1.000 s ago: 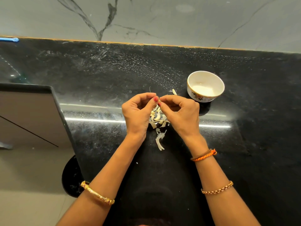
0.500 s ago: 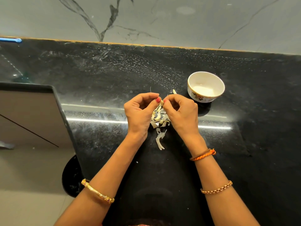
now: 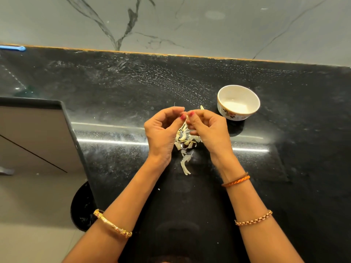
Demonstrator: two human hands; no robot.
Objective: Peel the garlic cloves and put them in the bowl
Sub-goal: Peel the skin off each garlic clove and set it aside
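Note:
My left hand [image 3: 161,131] and my right hand [image 3: 209,130] meet fingertip to fingertip above the black counter. Between the thumbs and forefingers both pinch a small pale garlic clove [image 3: 186,118], mostly hidden by the fingers. Under the hands lies a heap of cloves and peeled skins [image 3: 185,141], with a strip of skin [image 3: 185,166] trailing toward me. A small white bowl [image 3: 224,105] with a flower pattern stands to the right and behind my right hand; its inside looks pale and I cannot tell if cloves lie in it.
The black stone counter [image 3: 284,149] runs to a marble-patterned wall behind. On the left the counter ends at a rounded edge [image 3: 76,141] with floor below. A blue object [image 3: 13,48] lies at the far back left.
Both hands have lifted slightly and shifted a little to the right while keeping the pinch on the clove. The bowl and the heap of skins have not moved.

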